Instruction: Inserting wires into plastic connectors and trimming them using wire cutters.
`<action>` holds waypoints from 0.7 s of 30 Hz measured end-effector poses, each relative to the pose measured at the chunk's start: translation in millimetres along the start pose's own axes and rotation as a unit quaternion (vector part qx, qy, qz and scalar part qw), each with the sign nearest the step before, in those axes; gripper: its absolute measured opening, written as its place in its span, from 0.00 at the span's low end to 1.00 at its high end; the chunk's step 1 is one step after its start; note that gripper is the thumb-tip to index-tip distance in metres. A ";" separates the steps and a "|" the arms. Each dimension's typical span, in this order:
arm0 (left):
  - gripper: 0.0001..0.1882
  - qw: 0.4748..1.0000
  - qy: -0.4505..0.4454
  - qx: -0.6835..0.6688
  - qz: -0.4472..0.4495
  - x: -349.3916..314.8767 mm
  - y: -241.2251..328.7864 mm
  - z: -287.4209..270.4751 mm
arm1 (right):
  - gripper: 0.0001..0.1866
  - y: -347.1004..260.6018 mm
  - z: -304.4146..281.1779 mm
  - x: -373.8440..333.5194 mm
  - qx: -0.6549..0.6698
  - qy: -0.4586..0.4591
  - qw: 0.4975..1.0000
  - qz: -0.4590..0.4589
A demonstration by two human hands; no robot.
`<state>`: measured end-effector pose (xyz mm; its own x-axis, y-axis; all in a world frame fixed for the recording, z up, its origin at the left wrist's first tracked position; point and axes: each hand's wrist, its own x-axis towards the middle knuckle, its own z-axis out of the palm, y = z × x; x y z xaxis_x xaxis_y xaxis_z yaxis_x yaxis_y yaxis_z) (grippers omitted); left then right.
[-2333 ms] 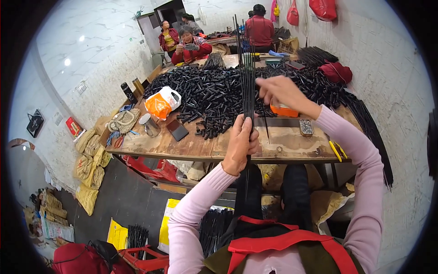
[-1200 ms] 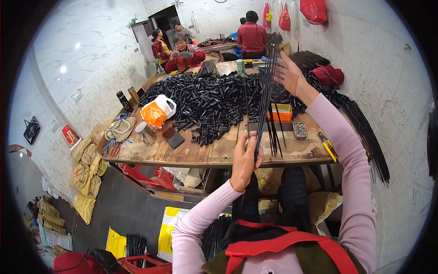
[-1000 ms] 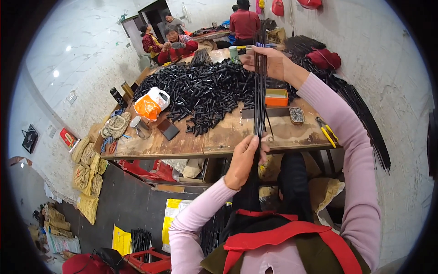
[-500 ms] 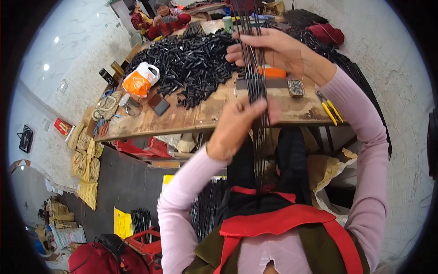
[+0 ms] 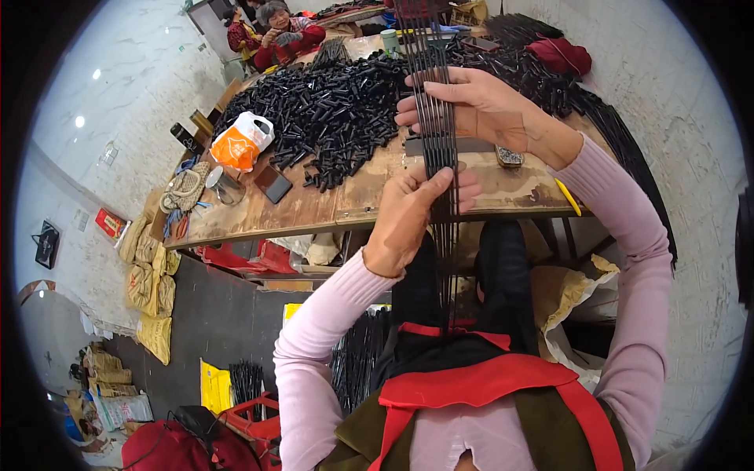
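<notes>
A bundle of long, thin black rods (image 5: 433, 122) stands upright in front of me, its lower ends over my lap. My left hand (image 5: 408, 210) is closed around its middle, thumb across the front and fingertips showing on the right side. Higher up, my right hand (image 5: 491, 114) has its thumb across the rods and its fingers behind them, holding them loosely. Between the hands the rods lie side by side in a flat row. Their top ends run out past the upper edge of the view.
On the wooden table (image 5: 314, 208) lies a big heap of short black tubular pieces (image 5: 330, 110). An orange-and-white bag (image 5: 242, 143), a dark flat case (image 5: 273, 184), a glass mug (image 5: 224, 187) and yellow-handled pliers (image 5: 568, 196) lie around it. Another person (image 5: 290, 39) sits at the far end.
My right hand has come slightly lower along the rods. The rods have spread into a flatter row. My left hand keeps its grip at about the same place.
</notes>
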<state>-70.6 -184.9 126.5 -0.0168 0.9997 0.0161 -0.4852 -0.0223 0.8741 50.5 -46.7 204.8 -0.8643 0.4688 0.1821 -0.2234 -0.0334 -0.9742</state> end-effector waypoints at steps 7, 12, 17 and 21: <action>0.19 0.996 -0.071 -0.045 -0.032 -17.0 7.9 2.9 | 0.22 2.1 8.0 -13.3 0.076 -0.020 0.997 0.025; 0.21 0.997 -0.074 -0.022 -0.004 -17.5 18.7 4.8 | 0.20 6.6 4.7 -13.4 0.057 -0.049 0.996 0.039; 0.21 0.996 -0.082 0.024 -0.012 -11.0 14.6 -1.0 | 0.18 9.2 14.9 -23.5 0.036 -0.003 0.998 0.045; 0.23 0.988 -0.156 -0.016 0.010 25.5 14.1 -13.5 | 0.16 13.6 0.6 -11.0 -0.040 0.058 0.998 -0.006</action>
<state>-89.7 -159.8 132.7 0.2421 0.9522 0.1863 -0.5153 -0.0365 0.8562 56.7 -52.8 189.7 -0.8035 0.5672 0.1810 -0.1926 0.0400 -0.9805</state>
